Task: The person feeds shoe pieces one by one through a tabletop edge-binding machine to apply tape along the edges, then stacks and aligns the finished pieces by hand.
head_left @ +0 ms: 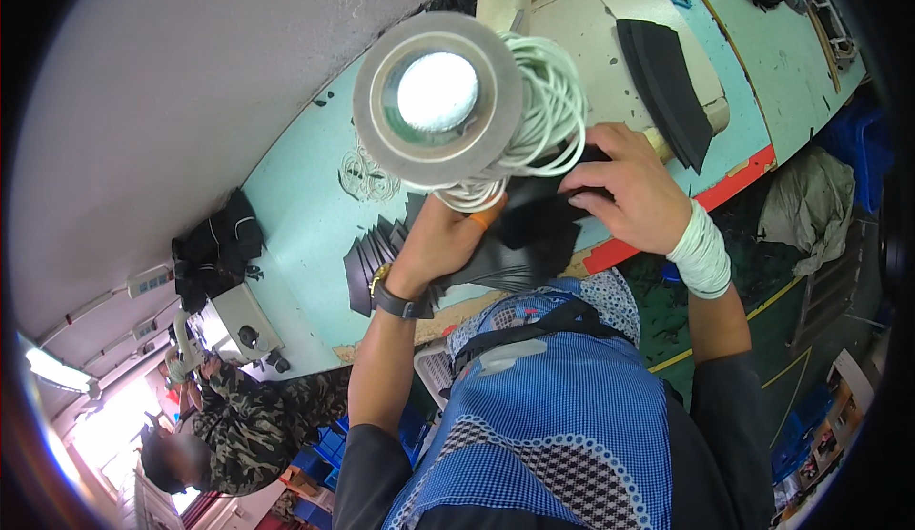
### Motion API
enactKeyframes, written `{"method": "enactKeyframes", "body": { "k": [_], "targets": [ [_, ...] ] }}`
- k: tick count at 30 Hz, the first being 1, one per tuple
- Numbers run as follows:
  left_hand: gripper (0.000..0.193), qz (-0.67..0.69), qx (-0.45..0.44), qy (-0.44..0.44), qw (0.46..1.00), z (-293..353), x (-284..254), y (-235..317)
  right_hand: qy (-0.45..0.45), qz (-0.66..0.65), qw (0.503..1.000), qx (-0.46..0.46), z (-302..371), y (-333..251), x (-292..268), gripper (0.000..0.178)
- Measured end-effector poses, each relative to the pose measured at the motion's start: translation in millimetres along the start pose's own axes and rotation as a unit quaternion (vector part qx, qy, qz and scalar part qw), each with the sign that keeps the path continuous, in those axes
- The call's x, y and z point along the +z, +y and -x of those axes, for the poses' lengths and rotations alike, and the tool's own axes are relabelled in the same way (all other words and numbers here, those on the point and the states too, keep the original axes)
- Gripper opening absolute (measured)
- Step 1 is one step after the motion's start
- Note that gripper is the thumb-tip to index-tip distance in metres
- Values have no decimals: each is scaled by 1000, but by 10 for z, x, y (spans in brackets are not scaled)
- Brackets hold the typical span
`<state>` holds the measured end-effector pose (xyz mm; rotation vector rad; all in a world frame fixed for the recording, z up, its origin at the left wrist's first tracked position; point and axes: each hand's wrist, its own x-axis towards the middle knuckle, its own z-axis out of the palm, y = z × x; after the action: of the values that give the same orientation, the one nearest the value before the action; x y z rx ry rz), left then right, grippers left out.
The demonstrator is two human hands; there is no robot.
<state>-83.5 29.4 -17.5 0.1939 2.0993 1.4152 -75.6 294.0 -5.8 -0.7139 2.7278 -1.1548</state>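
Observation:
My right hand (pixel 629 187) pinches a black sheet piece (pixel 538 211) between thumb and fingers, over the front of the table. My left hand (pixel 443 249), with an orange band on one finger, is at the fanned black pieces (pixel 381 249). Cord loops hide its fingertips, so its grip does not show. White cord loops (pixel 553 101) hang beside a round grey-rimmed object (pixel 367 101) with a bright centre, which blocks part of the work. More white cord (pixel 703 252) is wound around my right wrist.
A stack of curved black pieces (pixel 667 91) lies on the beige machine bed (pixel 610 15). Loose pale loops (pixel 367 175) rest on the light green table (pixel 295 244). Red tape (pixel 729 177) marks its near edge. Another person (pixel 248 425) in camouflage clothing works at the far left.

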Motion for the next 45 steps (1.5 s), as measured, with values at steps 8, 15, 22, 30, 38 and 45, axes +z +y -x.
{"method": "enactKeyframes", "body": {
  "k": [8, 15, 22, 30, 38, 45],
  "targets": [
    [18, 130, -43, -4, 991, 313, -154, -150, 288, 93, 938, 170, 254, -287, -523, 27],
    [14, 86, -88, 30, 992, 458, -241, -326, 242, 250, 937, 18, 7, 277, -192, 20],
    [31, -55, -57, 21, 997, 138, -90, -97, 72, 92, 993, 9, -188, 84, 237, 50],
    [19, 33, -27, 24, 999, 235, -114, -116, 398, 208, 891, 59, 179, -163, -394, 12],
    [15, 165, -57, -42, 984, 506, -157, -152, 236, 86, 968, 8, 28, 29, 158, 22],
    [20, 107, -72, 20, 991, 618, -92, -215, 152, 173, 968, -102, -642, 359, 540, 39]
  ]
}}
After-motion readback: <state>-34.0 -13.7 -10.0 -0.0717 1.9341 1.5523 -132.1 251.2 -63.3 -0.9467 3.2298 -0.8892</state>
